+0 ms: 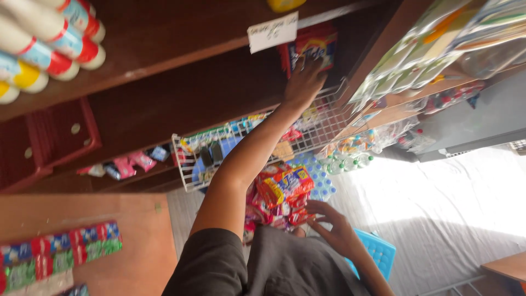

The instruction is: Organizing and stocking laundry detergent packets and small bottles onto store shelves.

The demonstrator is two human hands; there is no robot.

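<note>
My left hand [303, 82] reaches up into a dark wooden shelf, its fingers wrapped on a red packet [315, 44] that stands at the back of the shelf under a white paper label [272, 32]. My left arm crosses a white wire basket [323, 123]. Lower down, my right hand [334, 226] has its fingers spread and touches the edge of a bundle of red and orange snack packets [280, 192] that rests against my dark clothing.
The wire basket holds small sweets and packets. Bottles with red caps [52, 41] lie on the upper left shelf. A red crate [49, 140] sits below them. Strips of sachets [60, 255] lie on a wooden counter. A blue plastic stool [377, 251] stands under my right hand.
</note>
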